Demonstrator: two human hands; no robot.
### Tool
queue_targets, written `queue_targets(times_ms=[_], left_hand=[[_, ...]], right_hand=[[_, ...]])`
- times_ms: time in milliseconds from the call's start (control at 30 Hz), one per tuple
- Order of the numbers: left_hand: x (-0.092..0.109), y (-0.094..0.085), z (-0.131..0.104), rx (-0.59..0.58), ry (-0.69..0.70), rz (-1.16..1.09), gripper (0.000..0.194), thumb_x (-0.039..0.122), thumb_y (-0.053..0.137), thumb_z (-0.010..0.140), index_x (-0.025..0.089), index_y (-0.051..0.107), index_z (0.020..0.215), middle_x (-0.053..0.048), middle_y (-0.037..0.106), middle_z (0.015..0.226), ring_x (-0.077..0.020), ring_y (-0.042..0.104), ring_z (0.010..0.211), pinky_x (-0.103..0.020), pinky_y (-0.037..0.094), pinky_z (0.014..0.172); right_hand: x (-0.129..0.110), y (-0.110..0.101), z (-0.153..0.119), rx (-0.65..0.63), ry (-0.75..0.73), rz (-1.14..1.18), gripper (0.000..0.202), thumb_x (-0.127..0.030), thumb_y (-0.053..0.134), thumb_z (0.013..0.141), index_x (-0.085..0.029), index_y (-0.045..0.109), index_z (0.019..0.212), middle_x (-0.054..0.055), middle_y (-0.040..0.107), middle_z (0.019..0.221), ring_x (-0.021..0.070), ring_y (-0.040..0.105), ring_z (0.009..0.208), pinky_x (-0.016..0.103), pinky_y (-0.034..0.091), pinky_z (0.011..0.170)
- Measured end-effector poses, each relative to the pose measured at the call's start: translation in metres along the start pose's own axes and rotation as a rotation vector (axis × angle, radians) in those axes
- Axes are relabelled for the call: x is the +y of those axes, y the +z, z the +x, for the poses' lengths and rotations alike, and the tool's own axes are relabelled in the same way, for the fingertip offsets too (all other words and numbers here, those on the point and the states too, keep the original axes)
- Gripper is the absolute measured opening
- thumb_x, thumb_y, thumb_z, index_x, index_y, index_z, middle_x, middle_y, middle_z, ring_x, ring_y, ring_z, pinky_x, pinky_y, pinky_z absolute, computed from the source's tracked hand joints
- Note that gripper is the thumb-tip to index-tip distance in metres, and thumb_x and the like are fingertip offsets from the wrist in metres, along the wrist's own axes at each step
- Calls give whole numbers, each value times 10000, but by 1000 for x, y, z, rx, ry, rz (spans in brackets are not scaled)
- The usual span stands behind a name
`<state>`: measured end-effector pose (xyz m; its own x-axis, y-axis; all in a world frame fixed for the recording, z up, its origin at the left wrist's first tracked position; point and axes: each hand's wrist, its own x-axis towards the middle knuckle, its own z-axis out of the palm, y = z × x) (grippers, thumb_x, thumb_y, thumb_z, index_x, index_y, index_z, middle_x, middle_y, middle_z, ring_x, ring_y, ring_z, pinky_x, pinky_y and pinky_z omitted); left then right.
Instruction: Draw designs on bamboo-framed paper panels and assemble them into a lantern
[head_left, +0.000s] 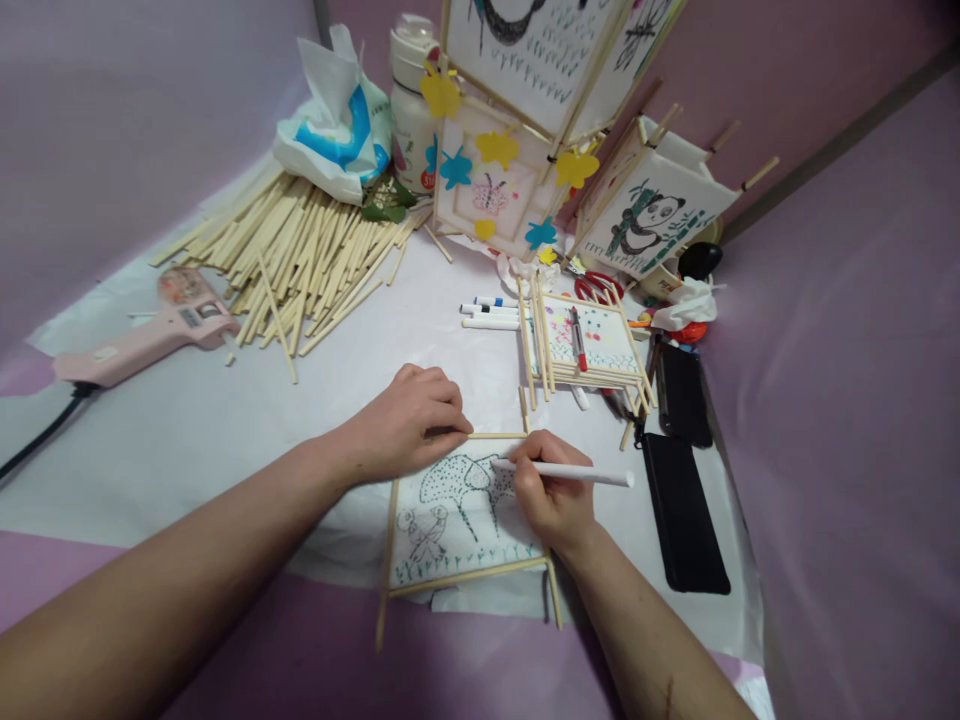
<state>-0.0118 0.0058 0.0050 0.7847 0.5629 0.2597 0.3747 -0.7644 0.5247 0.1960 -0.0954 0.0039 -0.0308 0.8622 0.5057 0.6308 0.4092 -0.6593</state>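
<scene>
A white marker pen (pixel 592 472) is pinched in my right hand (pixel 553 500), its tip down on the paper near two dotted tree shapes. The drawing paper (pixel 491 545) also bears two outlined birds and a row of green grass, and is bordered by a wooden stick frame (pixel 469 578). My left hand (pixel 416 418) is closed at the frame's upper left corner, fingers curled and thumb against the top stick. That corner is hidden beneath it. My right hand covers part of the right tree and the frame's right side.
A pink glue gun (pixel 150 335) and a heap of wooden sticks (pixel 292 255) lie left. Behind stand a tissue pack (pixel 341 135), a bottle (pixel 412 110) and a tall lantern (pixel 491 180). Stacked framed panels (pixel 592 345), several markers (pixel 491 312) and a black phone (pixel 686 515) are right.
</scene>
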Motion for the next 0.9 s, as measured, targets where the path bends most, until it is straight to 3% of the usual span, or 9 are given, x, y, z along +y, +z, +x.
queue_targets(times_ms=[233,900], left_hand=[[0,0,0,-11,-7,-2,163,277,606,934,269,763,892,-2,668,848,-169,574,896,-374,300,821],[-1,1,0,-6,-1,1,172,280,598,937,271,762,884,-2,679,852,-172,577,885,-374,291,815]], right_hand=[[-1,2,2,0,-24,10,144,-160,515,892,-209,598,786,-11,610,629,125,553,534,264,420,523],[0,-2,0,-9,12,67,180,-152,490,814,-221,507,649,-32,525,542,118,479,475,264,365,491]])
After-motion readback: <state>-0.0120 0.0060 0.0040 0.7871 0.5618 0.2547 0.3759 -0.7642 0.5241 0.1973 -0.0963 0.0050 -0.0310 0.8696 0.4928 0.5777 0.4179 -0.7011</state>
